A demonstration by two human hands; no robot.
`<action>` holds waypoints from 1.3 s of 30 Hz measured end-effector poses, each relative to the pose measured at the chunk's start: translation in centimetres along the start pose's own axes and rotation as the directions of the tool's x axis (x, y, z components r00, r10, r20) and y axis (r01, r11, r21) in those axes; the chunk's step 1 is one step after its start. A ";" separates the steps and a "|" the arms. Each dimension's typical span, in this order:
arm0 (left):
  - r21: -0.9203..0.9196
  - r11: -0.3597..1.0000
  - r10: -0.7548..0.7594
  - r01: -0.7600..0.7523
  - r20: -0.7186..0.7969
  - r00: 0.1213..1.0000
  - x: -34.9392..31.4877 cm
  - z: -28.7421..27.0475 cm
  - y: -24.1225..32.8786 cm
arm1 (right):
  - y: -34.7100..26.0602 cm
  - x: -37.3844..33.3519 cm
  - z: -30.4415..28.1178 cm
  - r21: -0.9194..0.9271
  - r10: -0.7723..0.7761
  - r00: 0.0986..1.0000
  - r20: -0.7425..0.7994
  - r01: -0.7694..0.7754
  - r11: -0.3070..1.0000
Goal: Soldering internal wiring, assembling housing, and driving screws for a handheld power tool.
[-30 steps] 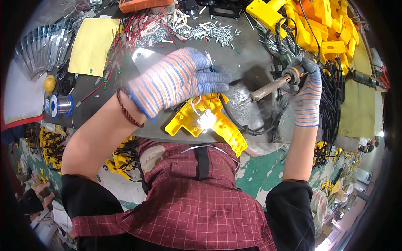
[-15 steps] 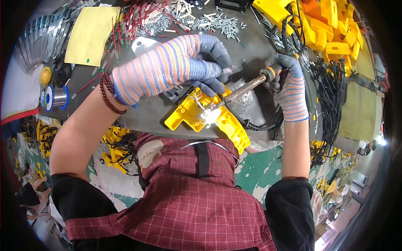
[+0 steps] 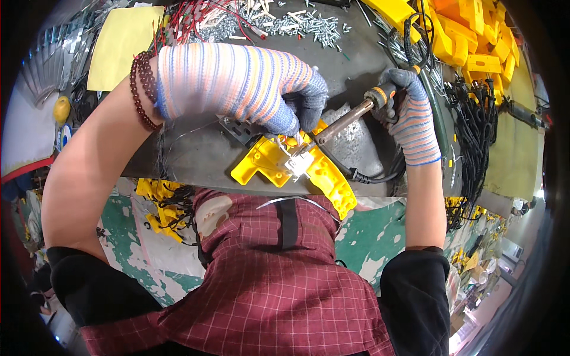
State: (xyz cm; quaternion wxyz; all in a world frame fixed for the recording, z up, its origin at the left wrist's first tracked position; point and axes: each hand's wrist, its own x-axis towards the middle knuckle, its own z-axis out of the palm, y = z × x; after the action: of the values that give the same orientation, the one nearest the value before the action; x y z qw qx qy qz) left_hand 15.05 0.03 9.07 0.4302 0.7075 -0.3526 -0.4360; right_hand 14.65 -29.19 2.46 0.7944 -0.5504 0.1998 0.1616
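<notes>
In a striped glove with grey fingers, my right hand [image 3: 409,118] is closed around the handle of a soldering iron [image 3: 347,121]. The iron's tip points down-left into a yellow plastic housing half [image 3: 333,187] at the bench's near edge. My left hand [image 3: 243,89], gloved alike, reaches over the housing from the left. Its thumb and fingers are bent together at some thin wires near the tip; whatever they pinch is too small to make out. A brightly lit pale part [image 3: 298,163] sits inside the housing. A black cord [image 3: 362,178] leads away from it on the right.
Loose screws [image 3: 323,29] and red wires [image 3: 190,24] lie at the back. Yellow housings [image 3: 469,35] are heaped back right, above bundled black cords [image 3: 478,127]. A yellow sheet [image 3: 122,50] lies back left. The iron's cable [image 3: 430,38] loops behind my right hand.
My left hand has come down toward the wires in the housing, its wrist raised and turned. The soldering iron has shifted slightly left, its tip still at the housing.
</notes>
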 end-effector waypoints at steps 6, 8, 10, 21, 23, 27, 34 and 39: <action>0.146 0.983 -0.121 0.113 0.046 0.992 0.1 0.2 1.1 | -0.3 -0.3 0.6 -0.023 0.044 0.989 0.144 -0.041 0.999; 0.165 0.977 -0.146 0.134 0.061 0.987 0.4 0.0 1.3 | -0.3 -0.6 1.3 -0.037 0.029 0.994 0.103 -0.025 0.999; 0.197 0.966 -0.186 0.165 0.094 0.978 0.7 -0.1 1.5 | -0.3 -0.8 1.6 -0.052 0.012 0.998 0.065 -0.008 0.999; 0.236 0.939 -0.284 0.251 0.119 0.951 1.4 0.0 2.9 | -0.8 -0.8 1.3 -0.056 -0.045 0.997 0.066 0.049 0.997; 0.265 0.927 -0.305 0.266 0.119 0.945 1.7 0.0 2.8 | -0.9 -1.2 2.1 -0.044 -0.044 0.999 -0.017 0.043 0.998; 0.348 0.897 -0.325 0.271 0.106 0.940 2.0 0.1 3.1 | -0.9 -0.4 0.2 -0.027 -0.020 0.987 0.158 0.024 0.999; 0.326 0.884 -0.388 0.334 0.113 0.915 1.9 -0.1 3.7 | -0.3 -1.0 1.7 -0.097 -0.011 0.999 0.040 0.015 0.995; 0.249 0.938 -0.270 0.241 0.091 0.959 1.6 -0.2 1.3 | -0.2 -0.8 1.5 -0.109 -0.009 1.000 0.010 0.010 0.994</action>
State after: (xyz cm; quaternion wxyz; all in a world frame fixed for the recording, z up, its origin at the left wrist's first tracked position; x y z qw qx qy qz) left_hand 15.61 -1.80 9.83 0.2603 0.7650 -0.3328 -0.4861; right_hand 14.26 -27.85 3.46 0.7649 -0.5929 0.1845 0.1712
